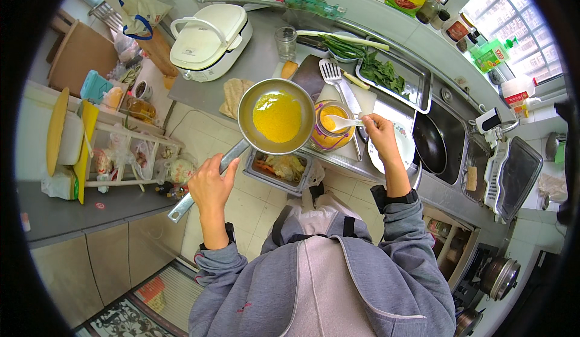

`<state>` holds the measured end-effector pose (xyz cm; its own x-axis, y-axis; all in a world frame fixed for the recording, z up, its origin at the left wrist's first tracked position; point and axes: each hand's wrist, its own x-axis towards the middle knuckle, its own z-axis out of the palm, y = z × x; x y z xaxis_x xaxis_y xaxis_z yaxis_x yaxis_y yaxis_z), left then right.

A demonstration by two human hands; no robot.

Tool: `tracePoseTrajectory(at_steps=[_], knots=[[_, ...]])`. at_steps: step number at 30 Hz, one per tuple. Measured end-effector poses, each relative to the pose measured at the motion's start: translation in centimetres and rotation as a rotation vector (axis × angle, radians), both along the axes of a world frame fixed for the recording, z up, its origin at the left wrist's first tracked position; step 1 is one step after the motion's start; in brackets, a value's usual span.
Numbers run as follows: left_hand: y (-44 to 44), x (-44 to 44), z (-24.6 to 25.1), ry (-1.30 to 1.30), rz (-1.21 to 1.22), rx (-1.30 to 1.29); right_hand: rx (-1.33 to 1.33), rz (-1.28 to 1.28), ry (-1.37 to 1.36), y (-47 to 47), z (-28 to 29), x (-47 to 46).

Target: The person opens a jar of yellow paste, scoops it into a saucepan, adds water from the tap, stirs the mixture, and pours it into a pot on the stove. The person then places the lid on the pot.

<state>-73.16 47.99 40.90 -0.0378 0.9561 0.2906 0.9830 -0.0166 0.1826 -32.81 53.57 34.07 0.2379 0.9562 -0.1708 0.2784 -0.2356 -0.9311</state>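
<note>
My left hand (pixel 212 183) is closed around the metal handle of a small saucepan (pixel 244 112), held over the counter's front edge. Yellow grains lie in liquid (pixel 277 117) at its bottom. Just right of the pan stands an uncapped glass jar (pixel 335 143) filled with yellow grains. My right hand (pixel 380 130) grips a white spoon (pixel 346 122), whose bowl is at the jar's mouth with yellow grains on it. Under my right forearm a white patterned plate (pixel 405 144) rests on the counter. Behind the jar lie a slotted spatula (pixel 331 70) and a knife (pixel 351 99).
A white rice cooker (pixel 199 49) and a drinking glass (pixel 286 42) stand at the back left. Leafy greens (pixel 385 76) lie in a metal tray (pixel 425 96). A black wok (pixel 428 142) sits in the sink. Below the counter edge is a bin of scraps (pixel 253 174).
</note>
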Motion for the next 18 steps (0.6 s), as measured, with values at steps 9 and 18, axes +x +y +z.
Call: tracePoseTrajectory(at_steps=[9,18], knots=[[0.3,0.0,0.6,0.053,-0.036,-0.069,-0.037,-0.067,0.413,-1.6,2.1,1.4],[0.6,0.3,3.7,0.127,-0.079,-0.247,0.242,0.092,0.130,-3.3,6.9,-3.5]])
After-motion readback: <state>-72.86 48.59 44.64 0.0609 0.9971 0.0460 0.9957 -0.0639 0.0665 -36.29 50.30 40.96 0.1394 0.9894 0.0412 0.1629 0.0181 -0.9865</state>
